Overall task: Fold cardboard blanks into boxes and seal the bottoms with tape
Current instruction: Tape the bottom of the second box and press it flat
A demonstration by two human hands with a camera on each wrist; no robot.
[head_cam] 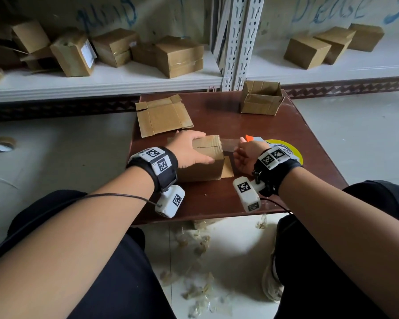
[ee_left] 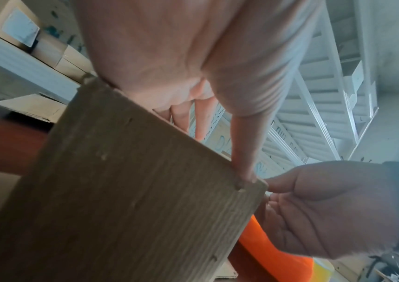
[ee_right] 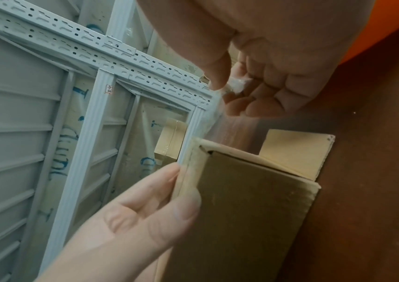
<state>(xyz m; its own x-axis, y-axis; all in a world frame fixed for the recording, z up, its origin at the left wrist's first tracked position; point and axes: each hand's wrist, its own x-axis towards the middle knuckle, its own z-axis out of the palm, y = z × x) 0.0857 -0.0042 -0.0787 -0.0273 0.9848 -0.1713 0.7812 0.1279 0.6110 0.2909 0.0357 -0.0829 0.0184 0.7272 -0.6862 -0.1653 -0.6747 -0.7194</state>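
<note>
A folded cardboard box point(head_cam: 205, 157) stands on the brown table point(head_cam: 309, 139), one loose flap lying flat on its right. My left hand point(head_cam: 189, 148) grips the box from above, fingers over the top and thumb on the near side point(ee_right: 133, 219). My right hand point(head_cam: 244, 153) is just right of the box and pinches the end of a clear tape strip point(ee_right: 212, 118) between thumb and fingers. The strip runs from the box's top corner to that hand. An orange and yellow tape dispenser point(head_cam: 283, 146) lies behind the right hand.
A flat cardboard blank point(head_cam: 164, 116) lies at the table's far left and an open-topped box point(head_cam: 260, 97) at its far right. The white shelves point(head_cam: 124, 77) behind hold several boxes. A tape roll point(head_cam: 5, 143) lies on the floor at left, tape scraps point(head_cam: 200, 249) between my knees.
</note>
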